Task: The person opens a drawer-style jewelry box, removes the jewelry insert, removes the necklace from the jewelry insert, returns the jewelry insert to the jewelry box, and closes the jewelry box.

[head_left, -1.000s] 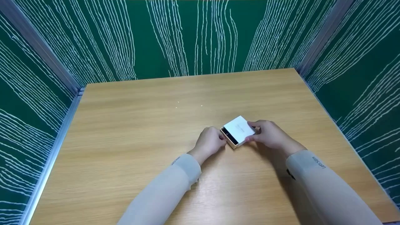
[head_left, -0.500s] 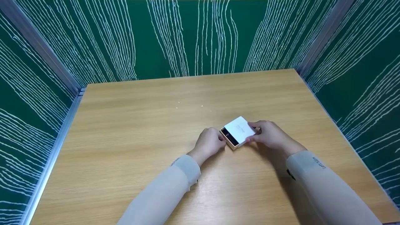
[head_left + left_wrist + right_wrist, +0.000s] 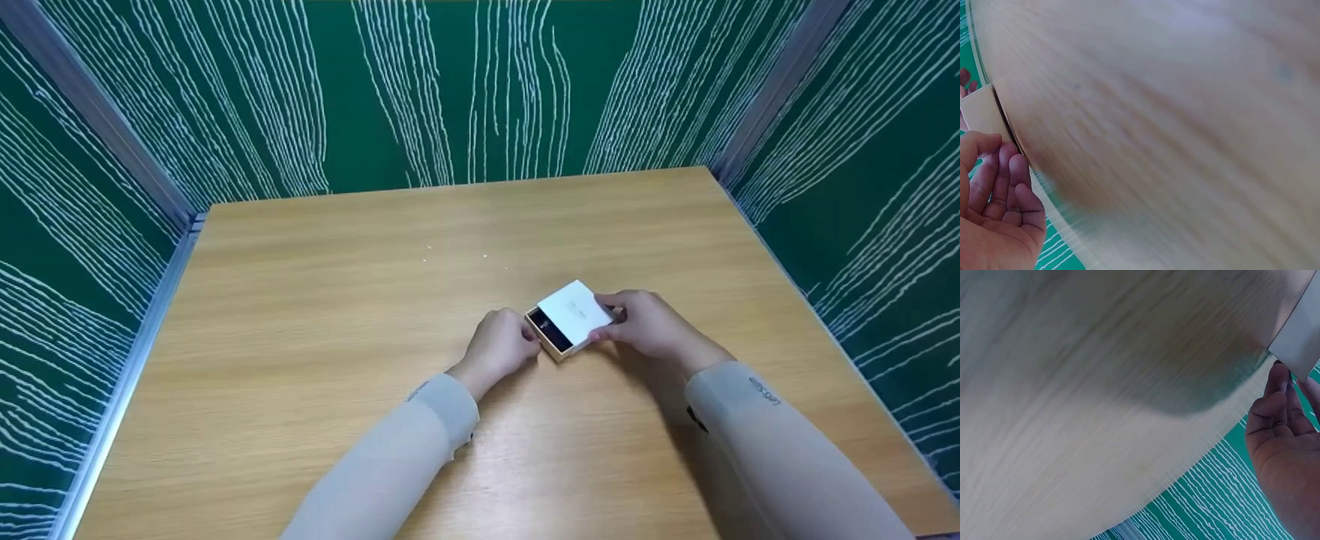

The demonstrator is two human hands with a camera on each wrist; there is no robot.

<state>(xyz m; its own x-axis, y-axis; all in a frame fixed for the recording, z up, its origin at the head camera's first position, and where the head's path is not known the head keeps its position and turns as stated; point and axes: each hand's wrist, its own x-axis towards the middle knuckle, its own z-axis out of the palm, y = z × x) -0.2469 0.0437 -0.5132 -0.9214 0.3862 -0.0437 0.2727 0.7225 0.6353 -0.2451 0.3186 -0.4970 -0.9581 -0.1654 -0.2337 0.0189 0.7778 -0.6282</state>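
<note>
A small drawer-style box sits on the wooden table, a little right of the middle in the head view. Its white sleeve (image 3: 576, 309) bears faint print on top, and a tan-edged tray (image 3: 559, 355) with a dark inside sticks partly out toward the left. My left hand (image 3: 501, 341) pinches the tray's outer end between thumb and curled fingers; the left wrist view shows the pale tray wall (image 3: 983, 115) at the fingertips. On the other side my right hand (image 3: 646, 322) grips the sleeve by its edges. What lies in the dark tray is too small to tell.
The wooden table (image 3: 322, 300) stretches out around both hands. Several tiny pale specks (image 3: 484, 256) lie on it beyond the box. Green walls (image 3: 525, 90) with wavy white lines stand at the back and both sides, with metal posts (image 3: 112, 112) at the corners.
The tray has slid slightly farther out of the sleeve toward the lower left, and my left hand has shifted left with it. My right hand stays nearly still on the sleeve.
</note>
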